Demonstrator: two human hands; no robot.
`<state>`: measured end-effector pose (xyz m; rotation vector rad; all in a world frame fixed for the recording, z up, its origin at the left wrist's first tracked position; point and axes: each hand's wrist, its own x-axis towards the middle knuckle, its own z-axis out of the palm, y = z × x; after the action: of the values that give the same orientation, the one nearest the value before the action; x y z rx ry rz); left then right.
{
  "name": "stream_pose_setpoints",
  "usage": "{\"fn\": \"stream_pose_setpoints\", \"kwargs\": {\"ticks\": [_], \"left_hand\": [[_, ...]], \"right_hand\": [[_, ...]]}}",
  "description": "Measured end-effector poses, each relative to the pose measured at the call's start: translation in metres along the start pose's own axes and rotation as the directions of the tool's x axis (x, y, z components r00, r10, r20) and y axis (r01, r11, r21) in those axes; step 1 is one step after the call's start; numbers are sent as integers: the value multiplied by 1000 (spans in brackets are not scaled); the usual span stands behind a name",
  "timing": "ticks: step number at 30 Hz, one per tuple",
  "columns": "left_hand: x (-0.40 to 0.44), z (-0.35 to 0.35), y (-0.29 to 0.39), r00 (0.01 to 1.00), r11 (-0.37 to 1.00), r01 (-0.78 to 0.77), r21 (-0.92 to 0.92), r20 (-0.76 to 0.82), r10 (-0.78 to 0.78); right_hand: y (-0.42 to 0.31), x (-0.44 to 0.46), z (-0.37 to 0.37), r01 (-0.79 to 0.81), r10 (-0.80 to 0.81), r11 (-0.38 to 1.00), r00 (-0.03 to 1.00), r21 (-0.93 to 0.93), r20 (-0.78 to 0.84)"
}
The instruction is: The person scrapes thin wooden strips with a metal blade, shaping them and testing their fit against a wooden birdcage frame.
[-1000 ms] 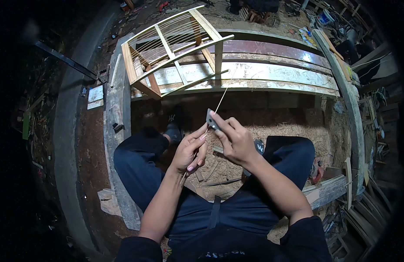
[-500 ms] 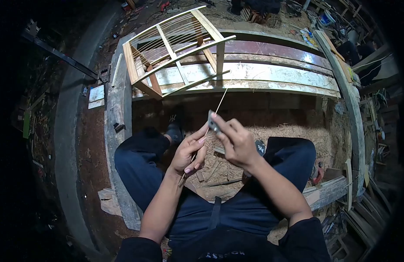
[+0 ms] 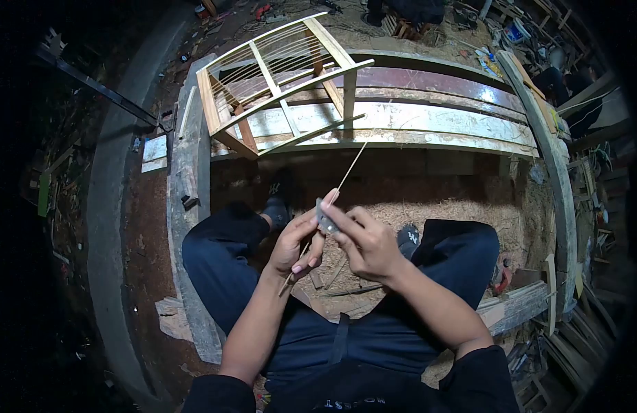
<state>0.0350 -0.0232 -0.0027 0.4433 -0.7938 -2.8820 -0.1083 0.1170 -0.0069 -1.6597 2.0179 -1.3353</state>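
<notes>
On the near side of the bench point(image 3: 463, 125), a thin stick point(image 3: 353, 165) is gripped in the left hand point(image 3: 295, 248) while a small grey tool point(image 3: 326, 219) is pinched at it by the right hand point(image 3: 368, 248), for which light, even pressure seems advised.

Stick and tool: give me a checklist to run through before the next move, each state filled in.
1. Left hand has a grip on the stick: ok, fingers closed around it.
2. Right hand holds the tool: ok, pinched between thumb and fingers.
3. Left hand well away from the tool: not ok, its fingers are right beside it.
4. Stick's far tip off the bench: cannot tell, they overlap in view.
5. Tool's edge sharp: cannot tell, too small.
6. Frame away from both hands: ok.
</notes>
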Motion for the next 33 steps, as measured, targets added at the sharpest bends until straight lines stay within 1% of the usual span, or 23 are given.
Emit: {"fn": "stream_pose_setpoints", "kwargs": {"ticks": [1, 3, 4, 5, 6, 7, 8, 9, 11, 13, 14, 15, 16, 17, 19, 21, 23, 24, 25, 27, 29, 31, 33], "left_hand": [[-2, 0, 0, 999, 1000, 7, -9, -46, -7], [-2, -7, -4, 998, 1000, -1, -8, -56, 1], [-1, -9, -4, 998, 1000, 0, 12, -57, 0], [0, -9, -4, 998, 999, 0, 34, -58, 2], [0, -6, -1, 1000, 1000, -20, 13, -12, 20], [1, -7, -1, 1000, 1000, -25, 14, -13, 25], [0, -8, -1, 1000, 999, -29, 30, -6, 29], [-1, -9, -1, 1000, 999, -26, 46, 0, 26], [-4, -8, -1, 1000, 998, -12, 65, -28, 14], [-2, -9, -2, 1000, 999, -18, 45, -24, 19], [-1, -8, 0, 999, 999, -31, -8, 19, 31], [-1, -9, -1, 999, 999, -36, -7, 21, 36], [-1, -11, -2, 999, 999, -39, 17, 17, 39], [-1, -13, -3, 999, 998, -37, 42, 10, 37], [-4, -7, -1, 999, 999, -31, 34, 19, 30], [-2, -7, -2, 1000, 1000, -22, 10, -23, 22], [-3, -1, -1, 998, 999, -40, -29, -40, 39], [-3, -4, -2, 999, 999, -43, -16, -13, 43], [-4, -6, -3, 999, 999, -42, -6, 12, 42], [-4, -9, -2, 1000, 999, -27, -24, 8, 28], [-1, -6, -2, 999, 999, -28, -44, 21, 29], [-3, -2, -1, 999, 996, -35, -82, 16, 36], [-4, -8, -2, 999, 998, -34, -56, 30, 35]], "right_hand": [[4, 1, -2, -45, 45, 999, 999, -26, 11], [9, 8, -9, -147, 147, 988, 989, -46, -4], [7, 9, -8, -95, 94, 994, 995, -46, -29], [2, 8, -6, -90, 89, 995, 996, -51, -27], [-4, 5, -2, -24, 24, 999, 1000, -21, -15], [-8, 1, 1, 40, -40, 999, 999, 13, -6], [-9, -3, 1, -3, 3, 1000, 999, -6, 50], [-5, 0, -1, -6, 6, 1000, 999, 0, 47], [3, 6, -5, -113, 113, 993, 994, -36, 2], [4, 8, -4, -76, 75, 996, 997, -55, -28], [-2, 6, -2, -16, 16, 1000, 1000, -23, -25], [-7, 3, 1, 43, -43, 999, 999, 14, -24], [-8, -3, 2, 0, 1, 1000, 999, -18, 37], [-5, -1, 1, -1, 2, 1000, 999, -13, 33], [2, 4, -3, -82, 82, 996, 997, -29, -13], [2, 4, -4, -94, 93, 993, 995, -66, -21], [-9, 0, 1, 65, -65, 998, 997, -12, -30], [-9, -1, 0, 24, -23, 1000, 1000, 18, -17], [-8, 1, -2, 20, -19, 1000, 1000, 24, -20], [-4, 6, -6, -126, 127, 991, 991, -48, 29], [-4, 5, -4, -122, 123, 991, 992, -51, 23], [-9, 1, -1, 16, -17, 999, 1000, -47, -1], [-4, 2, -3, 11, -11, 1000, 1000, -25, 1]]}}
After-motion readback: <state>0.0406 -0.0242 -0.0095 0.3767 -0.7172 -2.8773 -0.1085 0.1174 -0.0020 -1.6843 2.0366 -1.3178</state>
